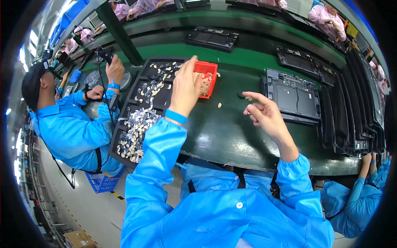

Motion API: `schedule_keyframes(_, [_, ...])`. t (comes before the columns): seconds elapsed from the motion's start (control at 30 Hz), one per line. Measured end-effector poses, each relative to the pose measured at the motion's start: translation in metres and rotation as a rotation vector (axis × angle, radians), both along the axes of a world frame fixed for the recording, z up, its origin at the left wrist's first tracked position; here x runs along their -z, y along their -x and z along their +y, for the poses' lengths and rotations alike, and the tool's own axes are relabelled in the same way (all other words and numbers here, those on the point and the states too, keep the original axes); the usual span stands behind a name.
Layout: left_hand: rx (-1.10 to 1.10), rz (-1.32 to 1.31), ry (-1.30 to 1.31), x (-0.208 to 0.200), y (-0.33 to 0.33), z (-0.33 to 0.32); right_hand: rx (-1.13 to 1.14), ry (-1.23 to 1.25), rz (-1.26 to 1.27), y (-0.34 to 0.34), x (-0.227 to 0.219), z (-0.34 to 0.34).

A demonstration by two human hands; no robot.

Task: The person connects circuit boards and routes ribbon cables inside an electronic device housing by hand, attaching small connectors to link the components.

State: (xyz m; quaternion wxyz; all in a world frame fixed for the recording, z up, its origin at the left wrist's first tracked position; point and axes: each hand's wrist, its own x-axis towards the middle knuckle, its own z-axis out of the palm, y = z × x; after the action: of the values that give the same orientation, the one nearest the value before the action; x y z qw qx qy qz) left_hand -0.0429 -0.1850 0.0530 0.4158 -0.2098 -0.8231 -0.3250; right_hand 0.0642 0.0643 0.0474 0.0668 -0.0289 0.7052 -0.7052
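Note:
My left hand (185, 91) is raised over the left edge of a red bin (214, 82), fingers stretched upward and nothing visible in them. Beige scraps fill part of the bin. My right hand (268, 118) is above the green bench with its index finger extended and the other fingers curled toward the thumb. At the index fingertip is a small dark and beige piece (241, 96); its exact contact with the finger is hard to make out. On the left, a black compartmented tray (133, 99) carries many small curved beige pieces and dark pieces.
One loose beige scrap (219, 105) lies on the green bench (215, 136). An opened laptop chassis (291, 96) rests right of my right hand, with stacked dark panels (351, 103) beyond. A co-worker in blue (74, 128) works at my left; another chassis (213, 38) lies ahead.

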Motion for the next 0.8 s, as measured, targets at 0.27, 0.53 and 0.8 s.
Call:
schedule_keyframes(0.27, [0.410, -0.001, 0.204, 0.011, -0.070, 0.038, -0.084, -0.123, 0.135, -0.002, -0.001, -0.012])
schedule_keyframes(0.53, [0.509, -0.152, -0.018, 0.004, -0.075, 0.045, -0.027, -0.233, 0.364, -0.011, 0.006, -0.009])
schedule_keyframes(0.8, [-0.115, 0.123, 0.144, 0.027, 0.005, 0.001, 0.321, -0.683, 0.719, 0.000, 0.005, -0.012])
